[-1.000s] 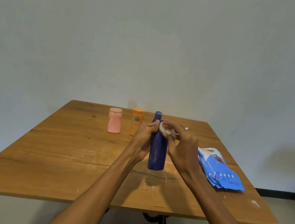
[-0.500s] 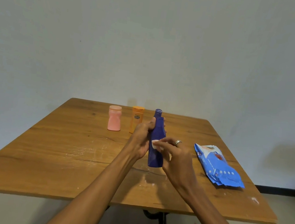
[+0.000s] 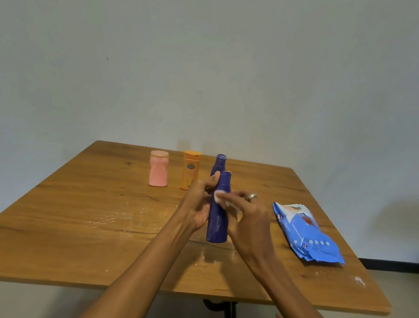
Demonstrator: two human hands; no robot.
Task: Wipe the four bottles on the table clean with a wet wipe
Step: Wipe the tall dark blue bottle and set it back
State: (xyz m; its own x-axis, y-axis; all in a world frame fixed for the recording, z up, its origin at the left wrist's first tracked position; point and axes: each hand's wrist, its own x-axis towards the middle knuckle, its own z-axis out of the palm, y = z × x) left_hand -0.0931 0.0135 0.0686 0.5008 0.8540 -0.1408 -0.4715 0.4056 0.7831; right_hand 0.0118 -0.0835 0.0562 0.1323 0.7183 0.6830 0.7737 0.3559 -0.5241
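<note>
A tall dark blue bottle (image 3: 218, 220) is upright just above the wooden table (image 3: 95, 224). My left hand (image 3: 198, 205) grips it from the left, thumb near its neck. My right hand (image 3: 246, 217) pinches a small white wet wipe (image 3: 221, 197) against the bottle's upper body. Behind it stands a second dark blue bottle (image 3: 219, 164), mostly hidden. An orange bottle (image 3: 189, 173) and a pink bottle (image 3: 159, 168) stand in a row at the back left.
A blue pack of wet wipes (image 3: 307, 234) lies on the table to the right of my hands. White smears mark the tabletop in front of the bottles. A plain wall stands behind the far edge.
The wipe in my right hand has gone from the bottle's cap down to its body and sits a little higher now. The held bottle has lowered slightly, showing the second blue bottle behind.
</note>
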